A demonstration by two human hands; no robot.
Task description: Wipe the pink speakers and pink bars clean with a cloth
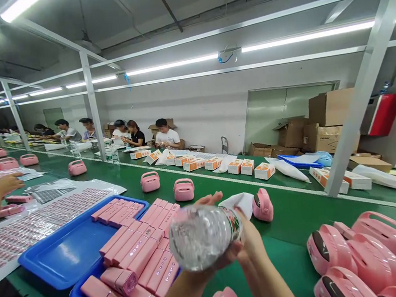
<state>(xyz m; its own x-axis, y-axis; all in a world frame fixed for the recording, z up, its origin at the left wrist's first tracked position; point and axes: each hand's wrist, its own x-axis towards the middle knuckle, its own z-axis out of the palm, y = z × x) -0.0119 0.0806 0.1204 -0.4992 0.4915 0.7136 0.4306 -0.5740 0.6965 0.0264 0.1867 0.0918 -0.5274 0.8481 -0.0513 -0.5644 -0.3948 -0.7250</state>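
Note:
I hold a clear plastic water bottle point(201, 235) on its side over the green belt, its ribbed bottom facing me. My left hand point(212, 267) comes up from below and cups the bottle's body, its fingers closed on it. My right hand point(249, 238) is closed around the bottle's far end near the label; the cap is hidden. Fingertips show over the top of the bottle. A white cloth point(241, 203) lies just beyond it.
Two blue trays point(63, 254) with several pink bars point(138, 252) stand at my left. Pink handled units point(363, 258) are piled at the right, and others point(183, 190) stand along the green belt point(295, 233). A co-worker's hand point(5, 184) reaches in at left. A metal post point(356, 114) stands at right.

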